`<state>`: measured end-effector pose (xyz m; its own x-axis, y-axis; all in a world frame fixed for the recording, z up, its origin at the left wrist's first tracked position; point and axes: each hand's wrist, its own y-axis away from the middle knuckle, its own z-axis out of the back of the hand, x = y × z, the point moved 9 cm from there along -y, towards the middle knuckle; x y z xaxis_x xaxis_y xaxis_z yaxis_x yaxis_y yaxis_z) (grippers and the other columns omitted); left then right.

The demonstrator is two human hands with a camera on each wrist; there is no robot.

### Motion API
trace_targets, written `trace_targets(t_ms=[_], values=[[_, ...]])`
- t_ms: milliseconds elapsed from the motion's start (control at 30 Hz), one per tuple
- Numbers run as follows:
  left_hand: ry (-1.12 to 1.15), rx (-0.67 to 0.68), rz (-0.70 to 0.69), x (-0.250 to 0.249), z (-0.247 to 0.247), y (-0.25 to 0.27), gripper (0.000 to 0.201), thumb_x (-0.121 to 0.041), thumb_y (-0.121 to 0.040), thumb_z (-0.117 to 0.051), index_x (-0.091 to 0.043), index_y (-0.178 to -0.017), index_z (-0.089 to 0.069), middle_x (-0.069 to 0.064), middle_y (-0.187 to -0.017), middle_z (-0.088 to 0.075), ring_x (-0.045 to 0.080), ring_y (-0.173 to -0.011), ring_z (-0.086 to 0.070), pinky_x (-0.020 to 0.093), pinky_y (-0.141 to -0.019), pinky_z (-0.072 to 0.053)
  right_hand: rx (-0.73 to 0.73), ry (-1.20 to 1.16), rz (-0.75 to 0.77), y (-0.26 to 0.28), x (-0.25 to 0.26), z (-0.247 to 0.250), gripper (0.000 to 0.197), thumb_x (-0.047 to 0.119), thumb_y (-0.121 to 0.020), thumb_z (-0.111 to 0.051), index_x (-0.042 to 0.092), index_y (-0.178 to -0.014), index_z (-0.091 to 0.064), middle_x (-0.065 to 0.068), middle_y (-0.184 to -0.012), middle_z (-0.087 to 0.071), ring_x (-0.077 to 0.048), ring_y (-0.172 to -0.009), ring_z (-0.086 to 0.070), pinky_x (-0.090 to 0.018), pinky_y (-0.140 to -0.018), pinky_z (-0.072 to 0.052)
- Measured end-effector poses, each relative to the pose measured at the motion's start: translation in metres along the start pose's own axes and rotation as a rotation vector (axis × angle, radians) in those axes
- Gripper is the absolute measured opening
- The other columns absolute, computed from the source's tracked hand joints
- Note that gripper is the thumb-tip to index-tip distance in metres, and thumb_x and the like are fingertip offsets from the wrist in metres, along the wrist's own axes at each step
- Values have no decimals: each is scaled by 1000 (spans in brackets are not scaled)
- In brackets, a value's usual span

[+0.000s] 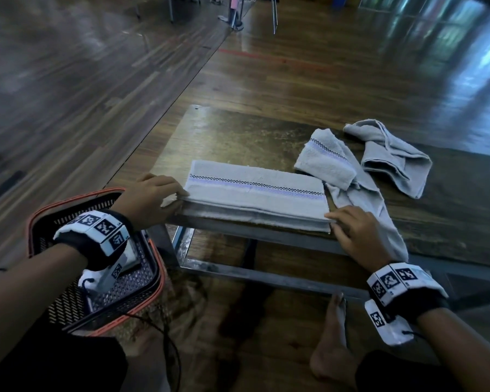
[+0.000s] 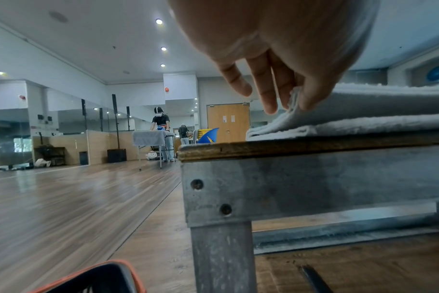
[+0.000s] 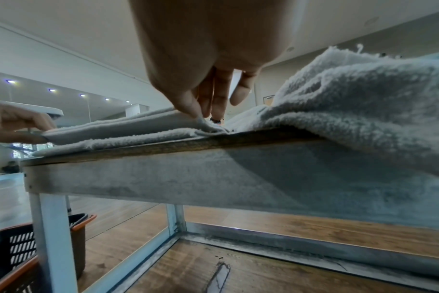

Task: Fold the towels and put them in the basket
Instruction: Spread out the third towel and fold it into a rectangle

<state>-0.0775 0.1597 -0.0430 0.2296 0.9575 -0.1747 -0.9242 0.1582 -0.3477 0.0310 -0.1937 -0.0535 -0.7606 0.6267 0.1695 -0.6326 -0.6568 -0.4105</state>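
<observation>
Hands (image 1: 150, 198) pinch folded striped towel (image 1: 255, 193).

The towel (image 1: 255, 193) was pale grey with a lilac stripe and a black checked line. The basket (image 1: 142, 290) was black, rimmed orange.

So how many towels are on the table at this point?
3: a folded striped towel at the near edge, pinched by both hands; a crumpled striped towel to its right; a plain grey towel farthest right. Basket contents are partly hidden.
</observation>
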Motion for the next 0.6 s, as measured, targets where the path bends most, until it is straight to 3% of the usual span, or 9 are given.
trace_targets(t_ms=[100,233,367,433,500,600], values=[[-49,68,-44,-9,-9,8,15,-26,-79,-66,-23,-93,-68,-5,-94,-69,15,-83,-65,32,-78,-43,49,36,27,6,12,-8,27,8,-77,-71,8,-104,-68,-7,-97,-67,-26,-85,-64,-41,-70,-52],[-71,145,-60,-14,-13,15,35,-42,-75,-52,-20,-97,-67,-4,-98,-68,16,-85,-67,32,-76,-45,146,116,40,13,13,-17,46,23,-72,-78,10,-113,-63,-6,-105,-64,-23,-90,-63,-36,-73,-52],[-85,126,-79,-17,-18,17,26,-36,-81,-52,-19,-93,-66,-4,-94,-68,16,-83,-66,30,-76,-40,127,109,-22,17,14,-18,39,9,-72,-74,11,-109,-62,-6,-103,-62,-24,-90,-61,-33,-75,-49],[-12,72,-30,-17,-13,14,13,-24,-78,-68,-18,-90,-66,-3,-92,-67,19,-81,-66,33,-76,-42,100,11,-67,16,11,-14,31,5,-74,-71,10,-104,-64,-7,-99,-63,-24,-90,-61,-34,-76,-49],[158,38,31,-13,-5,10,19,-12,-72,-75,-17,-88,-66,-4,-89,-64,19,-80,-63,34,-76,-46,62,-142,-163,12,3,-5,24,4,-76,-71,10,-99,-67,-6,-96,-63,-22,-92,-59,-31,-79,-47],[375,-11,110,-8,14,4,17,-13,-76,-74,-20,-88,-63,-9,-89,-63,0,-82,-56,17,-77,-42,16,-465,-406,7,-17,13,20,6,-79,-69,25,-87,-65,2,-86,-64,-14,-84,-59,-23,-73,-47]])
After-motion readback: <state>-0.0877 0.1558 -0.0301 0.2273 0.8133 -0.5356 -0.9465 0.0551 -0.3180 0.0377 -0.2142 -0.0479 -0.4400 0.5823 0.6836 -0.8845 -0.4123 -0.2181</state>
